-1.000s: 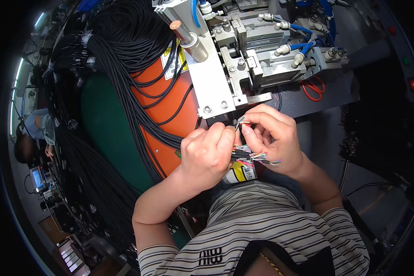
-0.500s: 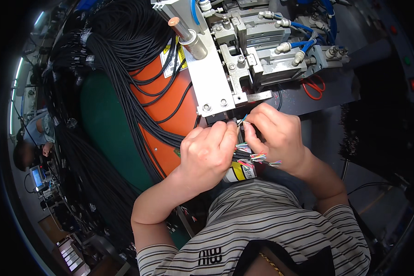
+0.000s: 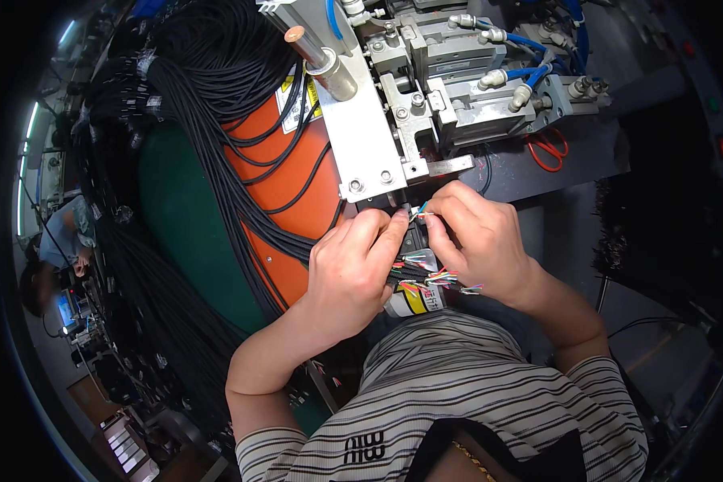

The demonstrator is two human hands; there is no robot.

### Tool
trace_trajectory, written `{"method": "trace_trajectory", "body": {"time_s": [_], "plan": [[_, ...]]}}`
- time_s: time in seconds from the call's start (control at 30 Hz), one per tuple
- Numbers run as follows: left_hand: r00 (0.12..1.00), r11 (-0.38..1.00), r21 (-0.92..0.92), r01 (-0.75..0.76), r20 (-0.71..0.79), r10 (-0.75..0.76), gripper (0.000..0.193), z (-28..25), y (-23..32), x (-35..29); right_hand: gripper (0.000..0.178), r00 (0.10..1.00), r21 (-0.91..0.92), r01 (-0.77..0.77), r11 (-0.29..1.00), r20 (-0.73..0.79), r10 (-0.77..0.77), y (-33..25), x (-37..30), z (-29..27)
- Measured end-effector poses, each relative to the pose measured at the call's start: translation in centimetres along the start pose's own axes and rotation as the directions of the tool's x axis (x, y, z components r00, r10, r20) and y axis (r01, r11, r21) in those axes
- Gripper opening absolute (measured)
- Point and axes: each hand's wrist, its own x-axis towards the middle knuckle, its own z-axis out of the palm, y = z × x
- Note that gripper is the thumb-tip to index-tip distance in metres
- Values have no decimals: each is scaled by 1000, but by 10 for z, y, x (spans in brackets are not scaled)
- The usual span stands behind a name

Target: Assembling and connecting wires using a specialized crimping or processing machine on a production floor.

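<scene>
My left hand (image 3: 352,271) is closed in a pinch at the front of the metal fixture (image 3: 369,153), its fingertips by a cable end; what lies inside the pinch is mostly hidden. Close beside it, my right hand (image 3: 484,241) pinches thin coloured wires (image 3: 419,214), thumb and forefinger together. A small white piece shows between the two sets of fingertips. Below the hands lie several black cable ends with fanned-out coloured wires (image 3: 443,278). Under these is a yellow and white labelled container (image 3: 415,301), partly covered.
Pneumatic cylinders with blue hoses (image 3: 530,76) stand behind the fixture. Long black cables (image 3: 217,169) drape over the orange panel (image 3: 285,181) at left. Red-handled scissors (image 3: 547,150) lie on the dark table. Another person (image 3: 64,233) sits far left.
My left hand has shifted slightly left, and its fingers have drawn back a little from the right hand's. More of the wires and the fanned ends shows. The right hand has barely moved.
</scene>
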Motion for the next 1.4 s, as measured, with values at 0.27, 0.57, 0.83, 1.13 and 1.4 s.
{"method": "trace_trajectory", "body": {"time_s": [0.27, 0.57, 0.83, 1.13, 1.4], "plan": [[1000, 999, 52, -10, -28, 12, 56, 2, 0, 1, 9, 998, 3, 30, 1000, -59, -30, 3, -1, 6], [998, 994, 86, -63, 20, 62, 39, -1, 1, 4, 13, 997, -174, 77, 982, 38, -72, -8, 4, -5], [995, 989, 108, -98, 46, 93, 60, -2, -3, 4, 11, 997, 89, -10, 996, 83, 2, 12, 9, -6], [989, 980, 132, -147, 30, 144, 37, -2, -3, 5, 10, 994, 128, 38, 991, -105, -24, 8, 4, 4], [987, 977, 144, -158, 43, 154, 37, -3, -4, 5, 11, 994, 72, 54, 996, -95, -47, 6, 1, 4]]}}
